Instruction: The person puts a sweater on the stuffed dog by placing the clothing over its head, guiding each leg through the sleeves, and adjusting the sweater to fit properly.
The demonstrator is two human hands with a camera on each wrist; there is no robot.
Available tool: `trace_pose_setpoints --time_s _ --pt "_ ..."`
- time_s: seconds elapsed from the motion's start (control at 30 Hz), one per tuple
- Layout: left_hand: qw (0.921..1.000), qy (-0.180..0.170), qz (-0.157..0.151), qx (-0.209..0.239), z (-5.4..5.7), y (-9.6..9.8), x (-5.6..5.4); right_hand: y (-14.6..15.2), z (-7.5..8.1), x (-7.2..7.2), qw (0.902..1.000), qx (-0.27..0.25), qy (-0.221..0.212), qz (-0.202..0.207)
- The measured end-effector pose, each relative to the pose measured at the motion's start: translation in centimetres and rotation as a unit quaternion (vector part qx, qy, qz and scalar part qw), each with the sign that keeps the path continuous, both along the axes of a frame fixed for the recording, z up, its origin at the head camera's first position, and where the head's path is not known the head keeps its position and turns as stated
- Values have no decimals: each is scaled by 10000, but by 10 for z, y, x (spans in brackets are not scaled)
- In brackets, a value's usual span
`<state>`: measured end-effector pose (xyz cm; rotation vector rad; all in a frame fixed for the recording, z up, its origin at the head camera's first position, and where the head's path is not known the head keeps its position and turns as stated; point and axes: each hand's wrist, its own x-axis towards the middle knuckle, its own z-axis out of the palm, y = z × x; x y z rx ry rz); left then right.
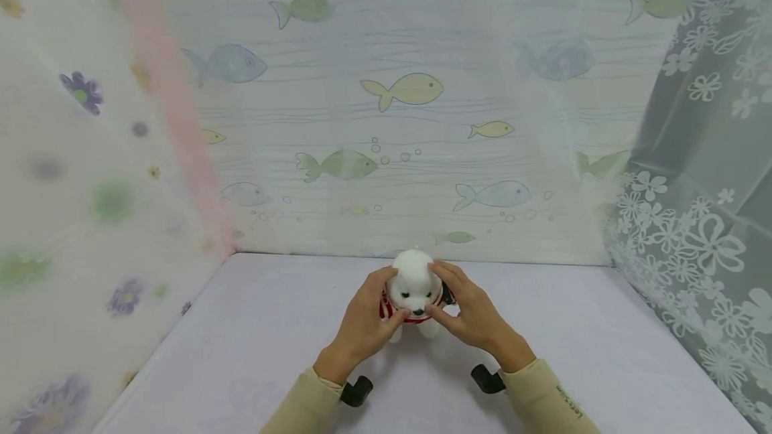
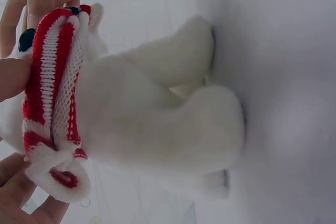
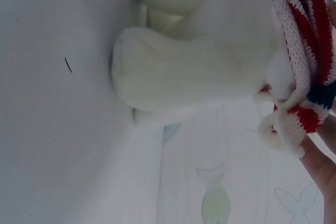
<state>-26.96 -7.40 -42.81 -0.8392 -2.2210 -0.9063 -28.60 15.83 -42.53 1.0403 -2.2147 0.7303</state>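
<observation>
A white plush toy animal with dark eyes and a black nose stands on the table, facing the head camera. Round its neck goes a knitted scarf in red and white, with dark patches in the right wrist view. My left hand holds one side of the toy's head, thumb by the muzzle and fingers round the side. On the opposite side my right hand grips the head the same way, its thumb near the nose. The toy's legs reach down to the tabletop.
The table has a white cover. Behind it hangs a curtain printed with fish. A flowered sheet borders the left, and a grey and white floral one the right. Black wrist mounts show at the sleeves.
</observation>
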Motion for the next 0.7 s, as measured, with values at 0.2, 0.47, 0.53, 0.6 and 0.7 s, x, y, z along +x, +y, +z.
trace_pose_setpoints --time_s 0.2,0.47,0.53,0.6,0.7 --pt "10000 64 -13 -21 -2 0 1 -1 -2 -1 9999 47 -129 -12" --pt "10000 -28 -26 42 -5 0 -1 -2 -7 -2 9992 68 -385 87" --pt "9999 -82 -28 80 -6 0 -1 -2 -8 -1 9989 64 -440 113" --pt "9998 -147 -43 123 -7 1 -1 -3 -9 -1 9987 35 -504 119" --pt "9996 -233 -60 136 -7 1 -1 -4 -11 -1 9978 -28 -661 87"
